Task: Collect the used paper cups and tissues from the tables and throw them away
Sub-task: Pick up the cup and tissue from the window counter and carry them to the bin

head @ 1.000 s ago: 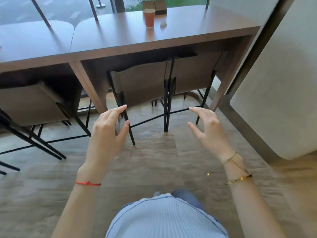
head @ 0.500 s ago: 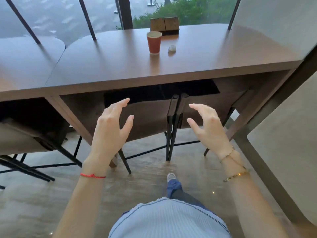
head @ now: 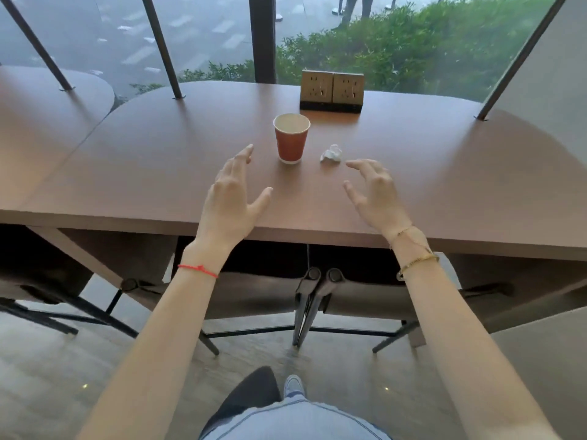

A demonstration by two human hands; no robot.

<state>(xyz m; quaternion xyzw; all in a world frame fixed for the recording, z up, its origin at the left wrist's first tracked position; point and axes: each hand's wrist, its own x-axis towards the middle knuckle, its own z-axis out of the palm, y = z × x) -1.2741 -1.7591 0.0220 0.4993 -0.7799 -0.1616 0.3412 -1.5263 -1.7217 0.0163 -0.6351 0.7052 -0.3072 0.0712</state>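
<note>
While both hands (head: 233, 198) (head: 374, 193) hover spread and empty, the paper cup (head: 291, 140) stands upright, mouth up.

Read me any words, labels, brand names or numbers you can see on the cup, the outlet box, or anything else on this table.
None can be read.
Paper cup: plain orange-red wall with a white band at the base, no print showing.
Socket block: only outlet holes show, no lettering legible.
Crumpled tissue: blank.
Table: bare brown surface, no sign or sticker.
</note>
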